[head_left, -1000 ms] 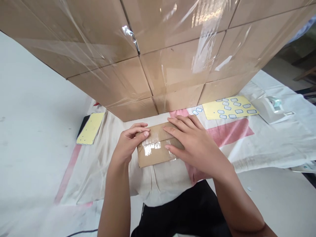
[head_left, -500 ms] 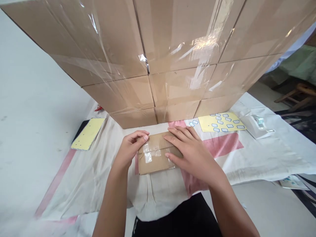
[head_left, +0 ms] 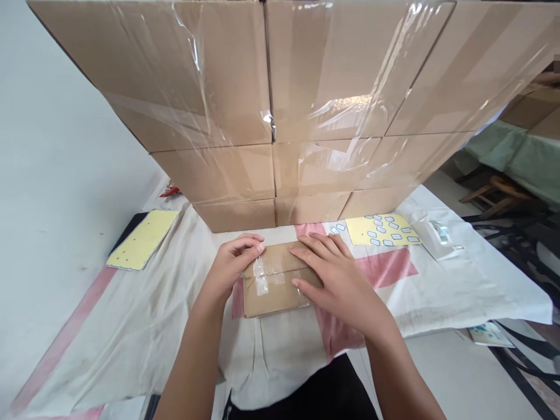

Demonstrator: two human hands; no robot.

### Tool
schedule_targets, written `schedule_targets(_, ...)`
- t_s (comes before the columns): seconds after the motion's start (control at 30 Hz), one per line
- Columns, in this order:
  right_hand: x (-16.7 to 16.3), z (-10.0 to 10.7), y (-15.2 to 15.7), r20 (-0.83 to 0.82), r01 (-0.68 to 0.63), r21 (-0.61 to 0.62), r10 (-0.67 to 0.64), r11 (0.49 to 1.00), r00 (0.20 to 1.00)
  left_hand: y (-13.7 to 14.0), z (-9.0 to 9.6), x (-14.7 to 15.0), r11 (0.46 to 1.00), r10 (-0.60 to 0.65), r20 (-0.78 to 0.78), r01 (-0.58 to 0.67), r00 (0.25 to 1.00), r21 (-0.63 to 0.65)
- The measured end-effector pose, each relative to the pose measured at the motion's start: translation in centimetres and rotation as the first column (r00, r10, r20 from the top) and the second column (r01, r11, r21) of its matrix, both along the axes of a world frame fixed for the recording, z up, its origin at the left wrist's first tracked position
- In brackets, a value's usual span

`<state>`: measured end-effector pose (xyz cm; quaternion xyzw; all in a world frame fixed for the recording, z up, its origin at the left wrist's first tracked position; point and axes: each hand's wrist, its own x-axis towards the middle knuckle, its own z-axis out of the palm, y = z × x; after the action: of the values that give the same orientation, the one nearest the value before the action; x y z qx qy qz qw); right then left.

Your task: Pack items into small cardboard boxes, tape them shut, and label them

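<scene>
A small flat cardboard box (head_left: 275, 300) lies on the cloth-covered table in front of me, with strips of clear tape across its top seam. At its upper left corner, my left hand (head_left: 227, 265) has curled fingers and the thumb pressed together at the edge; the fingers' far side is hidden. My right hand (head_left: 335, 271) rests palm down over the box's right part, fingers spread. Just behind the box rises a large stack of cardboard cartons (head_left: 319, 166) wrapped in clear plastic film.
On the right lie a yellow sheet with pale stickers (head_left: 385, 230) and a white tape dispenser (head_left: 437, 239). Another yellow sheet (head_left: 144, 239) lies at the left, near the white wall (head_left: 56, 146). A wooden stool (head_left: 494, 195) stands beyond the right table edge.
My view has shifted slightly, so the cartons and yellow sheets sit differently in the picture. Both hands stay on the small box, with almost the same pose.
</scene>
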<state>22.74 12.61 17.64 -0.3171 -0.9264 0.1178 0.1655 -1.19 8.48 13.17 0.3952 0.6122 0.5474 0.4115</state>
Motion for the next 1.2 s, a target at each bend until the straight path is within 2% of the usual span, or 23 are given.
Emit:
schedule_targets(0.37,-0.2,0.2,-0.1,-0.001,0.022,-0.038,-0.022,0.999,1.0,-0.1,0.1,0.0,0.999,0.047,-0.078,-0.046,0.996,0.017)
schedule_targets(0.53,-0.3,0.5,-0.5,0.011,0.038,-0.048,-0.038,0.998,0.999,0.2,0.1,-0.2,0.999,0.035,-0.113,-0.037,0.993,-0.019)
schedule_targets(0.7,-0.2,0.6,-0.6,0.001,0.054,-0.051,-0.054,0.997,0.999,0.5,-0.9,-0.8,0.995,0.025,-0.128,-0.037,0.992,-0.094)
schedule_targets(0.87,0.0,0.6,-0.6,-0.028,0.047,-0.072,-0.049,0.996,0.998,0.6,-1.2,-0.4,0.991,0.084,-0.013,-0.085,0.996,-0.102)
schedule_targets(1.03,0.0,0.7,-0.7,-0.033,0.053,-0.086,-0.056,0.995,0.998,0.8,-0.7,-0.4,0.992,0.036,0.065,-0.028,0.997,-0.122)
schedule_targets(1.2,0.1,0.6,-0.6,-0.029,0.054,-0.096,-0.057,0.994,0.998,1.0,-0.9,-0.9,0.973,0.016,0.162,0.022,0.987,-0.23)
